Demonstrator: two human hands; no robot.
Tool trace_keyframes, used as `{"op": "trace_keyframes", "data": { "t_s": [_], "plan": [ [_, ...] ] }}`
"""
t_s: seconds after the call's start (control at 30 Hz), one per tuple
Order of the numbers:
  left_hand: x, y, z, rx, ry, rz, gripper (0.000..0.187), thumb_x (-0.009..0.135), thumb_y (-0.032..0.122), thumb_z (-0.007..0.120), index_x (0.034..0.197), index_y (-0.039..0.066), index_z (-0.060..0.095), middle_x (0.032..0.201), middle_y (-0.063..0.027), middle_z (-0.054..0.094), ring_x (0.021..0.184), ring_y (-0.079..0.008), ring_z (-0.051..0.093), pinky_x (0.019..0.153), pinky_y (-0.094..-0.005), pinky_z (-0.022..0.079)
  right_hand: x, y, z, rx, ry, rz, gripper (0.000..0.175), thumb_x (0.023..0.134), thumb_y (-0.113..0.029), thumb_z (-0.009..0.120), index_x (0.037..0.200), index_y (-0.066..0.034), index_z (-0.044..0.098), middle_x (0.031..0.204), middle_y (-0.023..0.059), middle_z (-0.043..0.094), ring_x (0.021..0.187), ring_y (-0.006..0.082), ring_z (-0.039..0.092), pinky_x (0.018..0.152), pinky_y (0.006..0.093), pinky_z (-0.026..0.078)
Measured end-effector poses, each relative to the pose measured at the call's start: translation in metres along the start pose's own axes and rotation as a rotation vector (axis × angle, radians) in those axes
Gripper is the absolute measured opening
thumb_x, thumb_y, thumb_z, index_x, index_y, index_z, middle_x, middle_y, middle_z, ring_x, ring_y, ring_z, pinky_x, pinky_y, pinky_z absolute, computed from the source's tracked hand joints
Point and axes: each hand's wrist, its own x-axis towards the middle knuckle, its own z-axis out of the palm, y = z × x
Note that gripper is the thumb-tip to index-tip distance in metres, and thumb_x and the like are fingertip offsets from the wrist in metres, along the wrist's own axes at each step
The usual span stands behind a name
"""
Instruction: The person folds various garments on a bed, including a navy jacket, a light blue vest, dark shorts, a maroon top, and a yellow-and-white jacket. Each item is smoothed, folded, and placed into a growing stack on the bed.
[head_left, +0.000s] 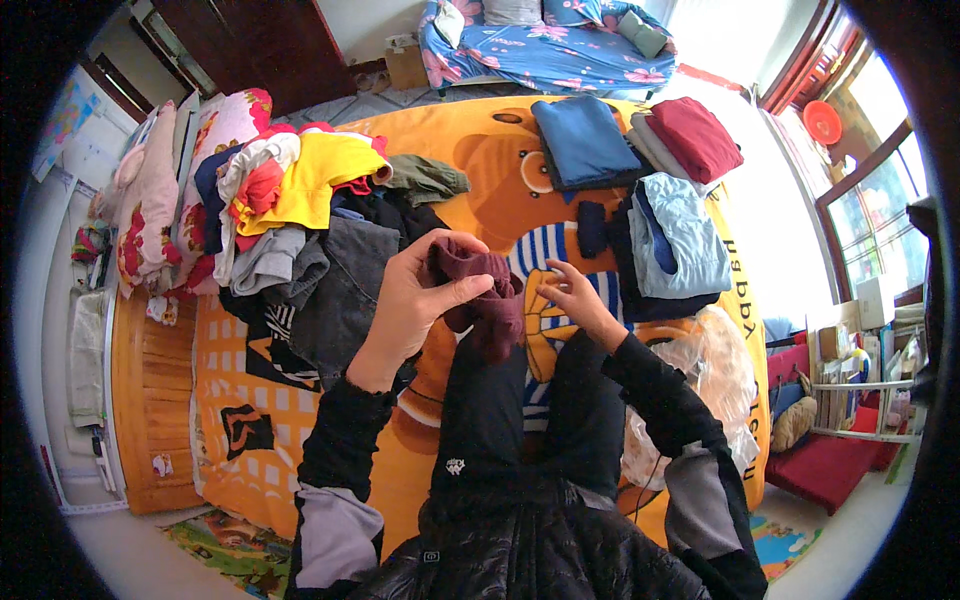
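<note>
My left hand (420, 300) grips a bunched maroon cloth garment (487, 300), with the thumb on its near side; the cloth hangs above my lap. Just to the right of the cloth, my right hand (574, 292) has its fingers apart and touches nothing. On the left of the bed lies a loose heap of clothes, with a yellow garment (319, 180) on top and dark grey trousers (337, 300) at its near side. Folded clothes stand in stacks on the right: a blue one (585, 142), a red one (694, 139), a light blue one (682, 240). A small dark rolled item (592, 229) lies beside them.
An orange patterned blanket (360, 465) covers the bed. Clear plastic bags (705, 375) lie by my right forearm. Floral pillows (150, 202) lean at the left edge. A sofa with a blue floral cover (517, 56) stands beyond the bed, and a white shelf (862, 386) at the right.
</note>
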Motion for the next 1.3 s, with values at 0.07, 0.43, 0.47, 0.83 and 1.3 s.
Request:
{"op": "trace_keyframes", "data": {
  "t_s": [0.07,0.43,0.47,0.83,1.3],
  "plan": [
    [0.001,0.001,-0.002,0.021,-0.026,-0.001,0.027,0.083,0.003,0.076,0.106,0.002,0.064,0.097,-0.0044,0.065,0.092,-0.0119,0.063,0.086,-0.0249,0.051,0.006,-0.008,0.001,0.337,-0.13,0.149,0.063,0.098,-0.035,0.059,0.152,-0.0147,0.033,0.132,0.0118,0.057,0.117,0.0227,0.058,0.094,0.0388,0.049],
    [0.011,-0.007,-0.027,0.275,-0.107,0.073,0.021,0.084,-0.003,0.072,0.104,0.001,0.066,0.095,-0.0024,0.067,0.091,-0.0086,0.063,0.083,-0.0241,0.051,0.03,0.003,0.02,0.356,-0.245,0.027,0.048,0.088,-0.002,0.063,0.135,-0.002,0.055,0.113,0.0094,0.068,0.086,0.0166,0.067,0.069,0.031,0.054],
    [0.015,-0.018,-0.038,0.249,-0.009,0.039,0.018,0.084,-0.007,0.066,0.099,0.003,0.069,0.087,0.0005,0.064,0.083,-0.008,0.06,0.078,-0.0235,0.05,0.029,0.014,0.003,0.172,-0.148,0.005,0.037,0.085,0.0,0.064,0.122,0.0019,0.065,0.099,0.0082,0.072,0.08,0.0178,0.069,0.066,0.0318,0.055],
    [0.115,-0.159,-0.128,0.825,0.464,0.039,0.032,0.084,-0.007,0.056,0.109,0.008,0.069,0.099,-0.0127,0.052,0.074,-0.0242,0.064,0.057,-0.031,0.058,0.132,0.012,-0.093,-0.229,0.505,-0.152,0.032,0.084,-0.001,0.05,0.104,-0.0064,0.075,0.093,0.0188,0.069,0.084,0.0312,0.068,0.079,0.0363,0.052],
    [0.02,-0.368,-0.086,0.981,0.201,-0.398,0.067,0.079,-0.006,0.064,0.14,0.017,0.046,0.129,-0.0177,0.042,0.097,-0.0385,0.06,0.084,-0.045,0.052,0.094,0.234,-0.043,-0.332,0.314,0.164,0.041,0.091,-0.001,0.047,0.129,-0.0076,0.061,0.107,0.0146,0.068,0.071,0.0192,0.067,0.06,0.0293,0.054]
  ]
}}
